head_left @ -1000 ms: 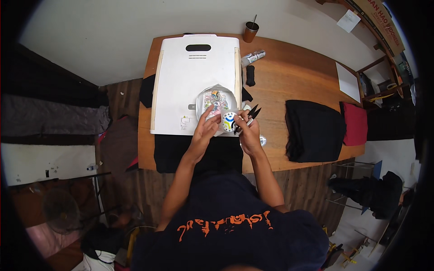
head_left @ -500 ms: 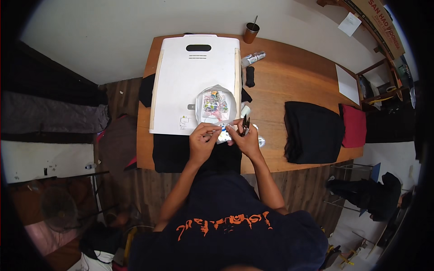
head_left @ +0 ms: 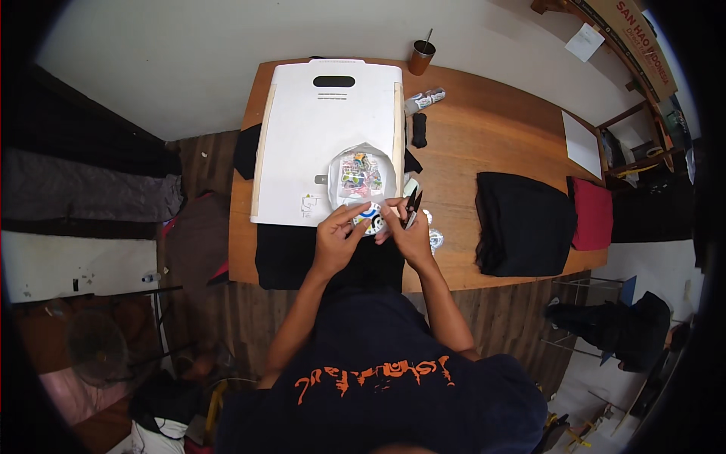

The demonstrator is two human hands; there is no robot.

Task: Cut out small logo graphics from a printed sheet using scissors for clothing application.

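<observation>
Over the near edge of a white board [head_left: 302, 136], my two hands share a small piece of clear film [head_left: 372, 218] with a blue, black and yellow print. My left hand [head_left: 336, 244] pinches its left side between thumb and fingers. My right hand [head_left: 412, 240] grips the right side and also keeps a pair of black thread snips [head_left: 413, 206] in its fingers, blades pointing up and away. Just beyond the hands, a round white bowl [head_left: 333, 171] rests on the board. Several colourful printed film pieces [head_left: 359, 175] lie inside it.
Black fabric [head_left: 302, 261] lies below the board on the wooden table [head_left: 499, 125]. To the right are folded black cloth [head_left: 522, 223] and red cloth [head_left: 591, 216]. A clear roll [head_left: 425, 100], a small black bundle [head_left: 419, 130] and a brown cup [head_left: 421, 58] stand near the board.
The printed film has turned to face upward more, showing more of its round design. Both hands remain nearly in place; the snips have tilted slightly in my right hand.
</observation>
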